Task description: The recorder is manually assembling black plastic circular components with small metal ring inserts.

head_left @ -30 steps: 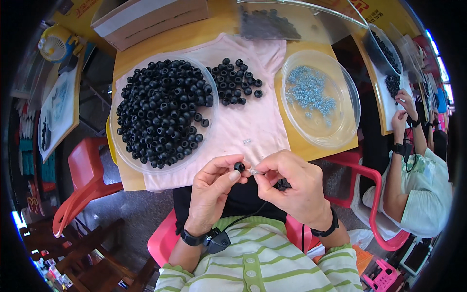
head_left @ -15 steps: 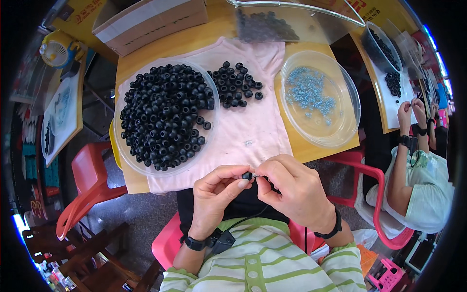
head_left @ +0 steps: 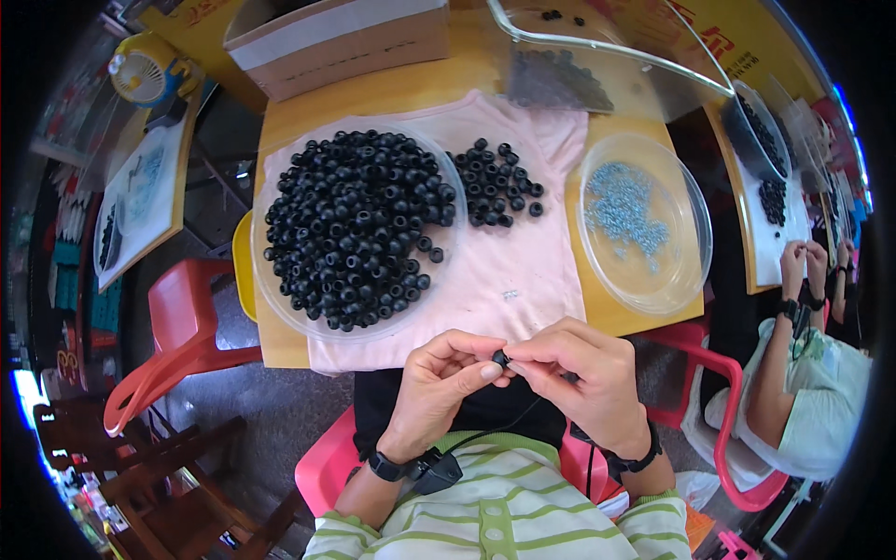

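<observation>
A round black bead (head_left: 500,357) is pinched between the thumb and fingers of my left hand (head_left: 435,390), just beyond the table's near edge. The fingertips of my right hand (head_left: 590,371) are pressed together against the bead's right side; whatever they hold is too small and covered to make out. Ahead lies a pink shirt (head_left: 523,257) spread as a cloth, with a few tiny silvery pieces (head_left: 510,294) on it. A heap of black beads (head_left: 359,229) fills a clear round lid at left, and a smaller group of loose beads (head_left: 495,182) sits beside it.
At right stands a shallow clear tub (head_left: 686,289) with many small bluish-silver pieces (head_left: 623,210). A clear plastic bin (head_left: 560,79) and a cardboard box (head_left: 341,51) are at the back. Another person's hands (head_left: 805,261) work at a table on the right. A red chair (head_left: 191,313) stands left.
Both hands have closed in round the bead, and the silvery bit seen earlier at its right side is now covered. The whole view has shifted, so the table sits a little lower and farther right.
</observation>
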A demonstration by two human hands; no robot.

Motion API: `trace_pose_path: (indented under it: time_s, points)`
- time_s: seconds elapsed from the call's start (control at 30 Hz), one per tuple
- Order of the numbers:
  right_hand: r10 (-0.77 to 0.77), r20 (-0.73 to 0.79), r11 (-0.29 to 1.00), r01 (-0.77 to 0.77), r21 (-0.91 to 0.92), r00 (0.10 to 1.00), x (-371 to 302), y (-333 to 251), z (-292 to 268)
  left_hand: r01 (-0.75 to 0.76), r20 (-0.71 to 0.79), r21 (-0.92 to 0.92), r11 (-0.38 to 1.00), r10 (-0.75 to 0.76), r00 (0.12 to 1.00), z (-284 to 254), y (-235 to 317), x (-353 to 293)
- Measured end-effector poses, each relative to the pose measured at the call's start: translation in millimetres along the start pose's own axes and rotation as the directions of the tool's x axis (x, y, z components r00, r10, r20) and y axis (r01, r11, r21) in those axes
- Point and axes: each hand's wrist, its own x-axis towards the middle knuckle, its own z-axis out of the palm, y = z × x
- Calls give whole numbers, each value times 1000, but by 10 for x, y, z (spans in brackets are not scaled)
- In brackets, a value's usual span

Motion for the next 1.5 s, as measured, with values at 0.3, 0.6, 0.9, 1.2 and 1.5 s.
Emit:
trace_pose_path:
  time_s: [0.3,0.6,0.9,1.2,1.5]
  points:
    - [-267,50,932,271,-241,962,221,-127,186,-69,-52,-360,930,53,997,-157,6,-42]
    - [-276,83,827,281,-486,957,907,-35,415,-55,127,-316,947,100,987,-304,95,-85]
    - [-267,181,720,321,-615,947,1130,140,627,-122,94,-297,947,156,983,-449,134,-159]
    - [-316,219,750,385,-539,923,1182,224,714,-95,92,-278,956,125,988,-403,143,-128]
    - [-148,287,727,301,-617,946,1175,115,871,-72,76,-255,964,94,993,-402,119,-150]
